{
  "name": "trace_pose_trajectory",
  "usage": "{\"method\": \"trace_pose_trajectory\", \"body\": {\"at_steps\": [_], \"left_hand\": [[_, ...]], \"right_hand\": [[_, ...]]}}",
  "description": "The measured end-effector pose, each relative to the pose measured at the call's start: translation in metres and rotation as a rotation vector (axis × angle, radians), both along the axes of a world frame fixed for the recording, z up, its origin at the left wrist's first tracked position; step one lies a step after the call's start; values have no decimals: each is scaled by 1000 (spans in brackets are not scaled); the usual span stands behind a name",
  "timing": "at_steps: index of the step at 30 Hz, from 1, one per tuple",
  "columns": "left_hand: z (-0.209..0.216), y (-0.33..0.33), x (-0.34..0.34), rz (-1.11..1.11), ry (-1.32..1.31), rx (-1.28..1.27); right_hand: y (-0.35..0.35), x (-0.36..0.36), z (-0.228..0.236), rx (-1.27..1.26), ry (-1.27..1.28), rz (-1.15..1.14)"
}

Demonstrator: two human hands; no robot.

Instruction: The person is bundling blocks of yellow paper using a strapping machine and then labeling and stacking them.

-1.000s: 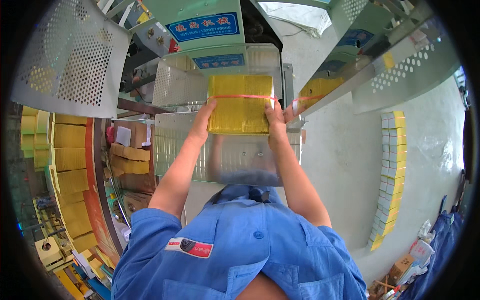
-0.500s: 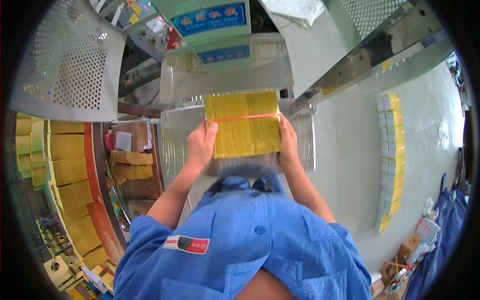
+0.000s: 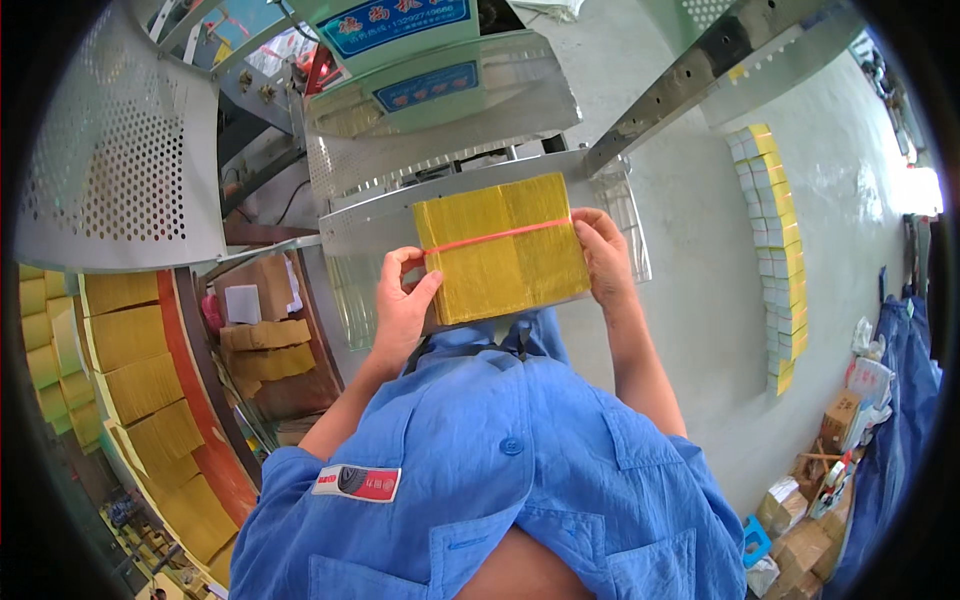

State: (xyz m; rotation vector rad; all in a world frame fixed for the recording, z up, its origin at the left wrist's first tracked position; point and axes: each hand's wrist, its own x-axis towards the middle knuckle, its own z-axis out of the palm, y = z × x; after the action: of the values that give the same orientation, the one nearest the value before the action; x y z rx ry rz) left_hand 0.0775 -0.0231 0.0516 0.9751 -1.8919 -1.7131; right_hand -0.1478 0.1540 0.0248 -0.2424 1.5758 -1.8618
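A thick bundle of yellow paper sheets (image 3: pixel 510 275) is in front of me above a shiny metal tray (image 3: pixel 370 225). A narrow pinkish-red band (image 3: pixel 495 238) runs across its top face from side to side. My left hand (image 3: pixel 402 308) grips the bundle's left edge, thumb bent against the side near the band. At the opposite edge, my right hand (image 3: pixel 606 262) has its fingers curled near the band's end, with the thumb against the side. The undersides of the bundle and the band are hidden.
Behind the tray stands a machine with a clear tilted cover (image 3: pixel 450 105). A perforated metal panel (image 3: pixel 130 170) is at left, above rows of yellow paper stacks (image 3: pixel 145 390). A steel beam (image 3: pixel 690 75) slants at upper right. Banded bundles (image 3: pixel 775 260) line the floor; cartons (image 3: pixel 805 550) lie lower right.
The bundle has come slightly nearer to me and right, and is turned a little, its right side now farther away. Both hands have shifted along its edges; the band now lies slanted.
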Motion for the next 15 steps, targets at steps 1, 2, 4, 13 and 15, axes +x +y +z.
{"method": "trace_pose_trajectory", "body": {"at_steps": [1, 2, 4, 13, 15], "left_hand": [[-2, 1, -1, -10, 11, 31], [-3, 1, -2, -18, 20, 59], [1, 4, -1, -19, -7, 44], [-8, -8, 8, -99, -68, -83], [-4, -8, 4, -134, -67, -129]], "right_hand": [[-4, 3, -9, -47, -75, -60], [-8, 6, -14, -99, -151, -119], [-11, 10, -18, -109, -144, -141], [-7, -2, -21, 118, -40, -99], [-8, -4, -13, 160, -16, -40]]}}
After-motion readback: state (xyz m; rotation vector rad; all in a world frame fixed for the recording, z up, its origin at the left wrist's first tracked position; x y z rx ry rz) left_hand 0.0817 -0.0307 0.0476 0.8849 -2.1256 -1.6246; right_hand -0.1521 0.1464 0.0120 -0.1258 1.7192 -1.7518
